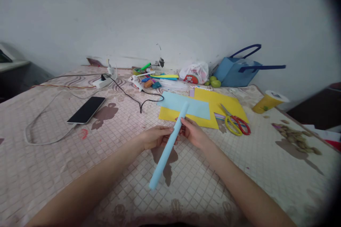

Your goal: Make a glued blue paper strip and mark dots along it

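A light blue rolled paper tube (165, 154) is held slantwise above the table, its near end low and to the left. My left hand (159, 137) grips it from the left near its middle, thumb on top. From the right, my right hand (192, 133) pinches it a little farther up; the fingers beneath are partly hidden. Beyond the hands lies a light blue paper sheet (197, 107) on yellow paper (226, 101). Scissors (236, 122) with one yellow and one red handle rest at the right edge of the papers.
A phone (86, 110) on a cable lies left, near a white power strip (102, 82). A glue gun (136, 83), a plastic bag (195, 72) and a blue bag (237, 72) are at the back. A yellow cup (268, 103) and several nuts (298, 138) are right.
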{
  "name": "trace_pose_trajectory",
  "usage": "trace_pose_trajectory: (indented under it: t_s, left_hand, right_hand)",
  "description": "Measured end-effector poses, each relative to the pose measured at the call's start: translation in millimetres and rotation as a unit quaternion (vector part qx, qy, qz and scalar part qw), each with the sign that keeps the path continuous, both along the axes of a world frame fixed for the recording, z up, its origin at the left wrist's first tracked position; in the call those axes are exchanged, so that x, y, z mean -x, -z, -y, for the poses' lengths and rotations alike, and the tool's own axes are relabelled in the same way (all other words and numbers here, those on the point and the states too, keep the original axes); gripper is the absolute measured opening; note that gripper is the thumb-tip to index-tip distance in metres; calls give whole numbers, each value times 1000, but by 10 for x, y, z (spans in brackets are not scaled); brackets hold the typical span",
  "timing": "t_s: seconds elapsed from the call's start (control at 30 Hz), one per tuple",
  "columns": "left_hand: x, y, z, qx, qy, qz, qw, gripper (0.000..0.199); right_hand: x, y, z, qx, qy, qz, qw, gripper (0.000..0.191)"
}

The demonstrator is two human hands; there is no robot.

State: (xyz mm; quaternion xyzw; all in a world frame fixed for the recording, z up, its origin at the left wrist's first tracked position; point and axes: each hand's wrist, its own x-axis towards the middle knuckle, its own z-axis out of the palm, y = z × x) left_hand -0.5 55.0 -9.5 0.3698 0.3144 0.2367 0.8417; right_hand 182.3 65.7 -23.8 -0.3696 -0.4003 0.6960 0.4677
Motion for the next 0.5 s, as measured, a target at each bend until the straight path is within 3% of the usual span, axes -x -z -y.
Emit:
trace_pose_trajectory:
  t_s: [0.2, 0.37, 0.5]
  left_hand:
    - [-5, 1, 26, 5, -5, 5, 1000, 24]
    - [-27, -2, 42, 8, -8, 22, 1000, 28]
    - [-15, 30, 22, 16, -12, 25, 999, 23]
  right_hand:
    - [6, -22, -2, 7, 36, -23, 999, 24]
    - [31, -20, 33, 4, 15, 15, 1000, 24]
    - [30, -23, 10, 10, 52, -33, 998, 24]
